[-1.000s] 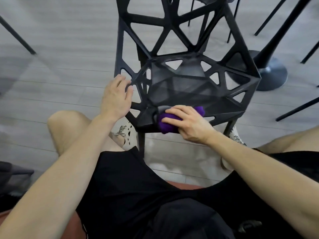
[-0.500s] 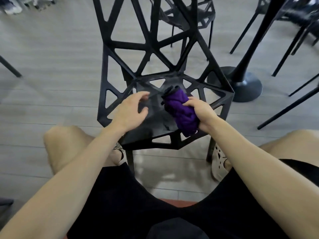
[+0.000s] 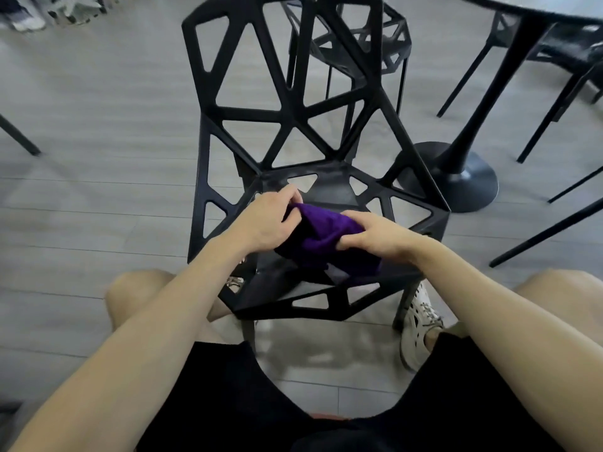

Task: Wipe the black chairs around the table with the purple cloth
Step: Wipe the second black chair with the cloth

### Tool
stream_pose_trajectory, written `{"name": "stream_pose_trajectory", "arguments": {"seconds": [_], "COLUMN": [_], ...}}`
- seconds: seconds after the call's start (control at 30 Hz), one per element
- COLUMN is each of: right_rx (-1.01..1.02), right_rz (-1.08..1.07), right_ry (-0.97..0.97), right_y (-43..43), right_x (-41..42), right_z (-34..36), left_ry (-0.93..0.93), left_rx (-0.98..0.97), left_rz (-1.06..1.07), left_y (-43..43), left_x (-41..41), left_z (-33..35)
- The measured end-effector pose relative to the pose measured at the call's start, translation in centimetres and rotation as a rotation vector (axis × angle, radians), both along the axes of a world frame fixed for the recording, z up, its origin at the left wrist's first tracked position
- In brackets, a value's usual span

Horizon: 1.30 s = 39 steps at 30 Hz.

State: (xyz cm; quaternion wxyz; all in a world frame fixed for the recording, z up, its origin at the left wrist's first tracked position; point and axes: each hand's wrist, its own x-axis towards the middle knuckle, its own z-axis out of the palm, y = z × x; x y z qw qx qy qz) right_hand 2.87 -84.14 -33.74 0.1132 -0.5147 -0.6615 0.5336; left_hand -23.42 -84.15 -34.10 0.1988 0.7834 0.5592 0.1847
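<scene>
Floor (image 3: 81,125) of grey boards fills the left side. Next comes the black chair (image 3: 248,113), standing right in front of the person, who sits with one knee on each side of it. The left hand (image 3: 267,220) is over the seat, and its fingers pinch one end of the purple cloth (image 3: 323,230). The cloth is bunched up over the seat, between both hands. I cannot tell if its hanging part touches the seat. The right hand (image 3: 375,236) grips the other end, with its fingers curled round the fabric.

It looks like the person is folding or turning the cloth to get a fresh side, not rubbing right now. I cannot tell which parts of this chair are clean. Its tall back with the big holes probably needs a wipe too.

Behind it stands a second chair (image 3: 359,50), and more chair legs show far right under the tabletop (image 3: 538,9). So I think most of the job is left.
</scene>
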Motion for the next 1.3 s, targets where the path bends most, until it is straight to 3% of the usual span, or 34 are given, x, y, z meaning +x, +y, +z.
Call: {"name": "stream_pose_trajectory", "arguments": {"seconds": [0.1,0.23,0.4,0.5,0.6,0.83,0.93,1.0,1.07,1.13,1.2,1.3], "right_rx": [0.159,0.136,0.436,0.406,0.381,-0.124,-0.425,-0.547,-0.601,-0.615,-0.606,-0.568], "right_rz": [-0.027,-0.050,0.059,0.225,0.242,0.038,-0.109,-0.234,-0.361,-0.487,-0.553,-0.642], "right_ry": [-0.132,0.007,-0.259,-0.338,-0.357,-0.019,0.215,0.367,0.508,0.614,0.686,0.751], "right_y": [2.0,3.6,3.1,3.6,3.9,3.9,3.3,3.2,3.5,4.0,4.5,5.2], "right_x": [0.5,1.3,-2.3,-3.8,-3.1,-5.8,-6.9,-6.8,-6.7,-6.7,-6.8,-7.0], "right_z": [0.5,1.1,1.2,1.0,2.4,1.6,-0.4,-1.3,-2.1,-2.7,-3.2,-3.3], "left_ry": [-0.069,-0.126,0.009,0.123,0.056,-0.038,-0.185,-0.149,-0.120,-0.188,-0.244,-0.332], "left_rx": [-0.021,-0.004,-0.064,-0.095,-0.133,-0.197,-0.041,0.155,0.157,-0.010,-0.152,-0.167], "left_rz": [0.005,0.002,-0.114,-0.139,-0.094,-0.055,0.207,0.476,0.650,0.736,0.735,0.681], "left_y": [1.1,2.7,3.4,3.8,3.9,4.9,6.4,7.5,8.6,9.9,11.5,13.0], "left_x": [0.2,0.2,0.9,0.4,-0.8,-1.4,-4.8,-8.6,-12.2,-14.2,-14.9,-14.6], "left_z": [0.5,1.4,2.8,3.6,4.2,4.1,3.0,1.9,0.9,0.5,0.2,-0.4]}}
